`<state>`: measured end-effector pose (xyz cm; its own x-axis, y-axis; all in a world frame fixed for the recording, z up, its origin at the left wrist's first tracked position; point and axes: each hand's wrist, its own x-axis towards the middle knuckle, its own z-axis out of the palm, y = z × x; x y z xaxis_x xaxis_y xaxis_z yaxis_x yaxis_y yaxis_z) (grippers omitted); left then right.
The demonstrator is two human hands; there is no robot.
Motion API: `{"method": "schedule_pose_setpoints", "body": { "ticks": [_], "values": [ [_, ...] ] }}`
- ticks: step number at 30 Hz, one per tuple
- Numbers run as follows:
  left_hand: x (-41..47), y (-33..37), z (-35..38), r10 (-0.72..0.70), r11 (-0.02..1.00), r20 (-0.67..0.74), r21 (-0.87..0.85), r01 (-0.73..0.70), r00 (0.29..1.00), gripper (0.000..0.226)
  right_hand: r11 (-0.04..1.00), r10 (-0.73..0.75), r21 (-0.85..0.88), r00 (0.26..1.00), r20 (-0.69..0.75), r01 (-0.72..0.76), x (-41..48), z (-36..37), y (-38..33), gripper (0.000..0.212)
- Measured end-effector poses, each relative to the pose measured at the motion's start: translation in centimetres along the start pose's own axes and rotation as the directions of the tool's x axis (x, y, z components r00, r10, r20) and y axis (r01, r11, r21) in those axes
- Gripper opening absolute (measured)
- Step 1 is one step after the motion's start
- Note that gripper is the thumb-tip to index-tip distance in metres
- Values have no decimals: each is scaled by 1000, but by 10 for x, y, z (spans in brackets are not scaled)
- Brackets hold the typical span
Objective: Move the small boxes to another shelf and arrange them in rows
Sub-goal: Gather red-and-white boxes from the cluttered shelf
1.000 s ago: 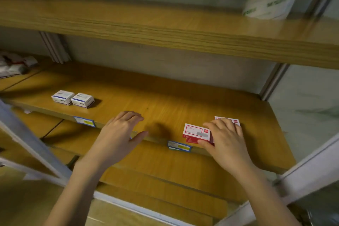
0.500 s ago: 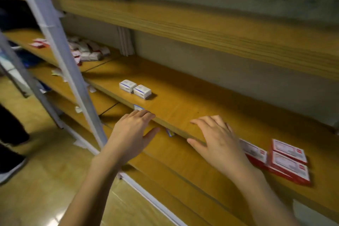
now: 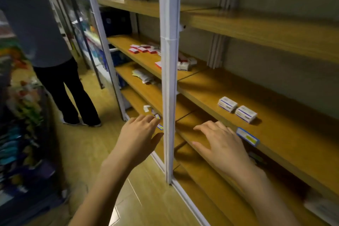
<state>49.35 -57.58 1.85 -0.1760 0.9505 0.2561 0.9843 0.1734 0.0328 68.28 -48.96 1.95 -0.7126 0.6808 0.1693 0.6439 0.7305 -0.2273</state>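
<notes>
Small boxes [image 3: 227, 104] lengthwise along shelf [image 3: 286, 134]

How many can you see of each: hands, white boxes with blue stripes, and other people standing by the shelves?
Hands: 2, the left hand and the right hand
White boxes with blue stripes: 2, the far box and the near box
Other people standing: 1, the standing person
Total: 5

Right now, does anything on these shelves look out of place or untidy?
Yes. The red-and-white boxes on the shelf left of the white post lie scattered at mixed angles, not in rows. Paper scraps litter a lower shelf. The two blue-striped boxes sit neatly side by side.
</notes>
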Motion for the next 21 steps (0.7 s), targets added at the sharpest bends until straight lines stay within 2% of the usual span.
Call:
{"method": "schedule_pose_setpoints", "body": {
  "ticks": [6,15,21],
  "values": [
    [15,-87,2,7,999,40,31,-8,999,49,1000,29,9,999,-15,-29,71,26,-55,40],
    [60,-175,20,-25,1000,15,-14,25,1000,50,999,-44,19,998,32,44,172,52,-99,40],
    [125,-243,45,-13,1000,38,-1,13,999,45,996,-81,44,996,41,79,260,78,-107,39]
  ]
}}
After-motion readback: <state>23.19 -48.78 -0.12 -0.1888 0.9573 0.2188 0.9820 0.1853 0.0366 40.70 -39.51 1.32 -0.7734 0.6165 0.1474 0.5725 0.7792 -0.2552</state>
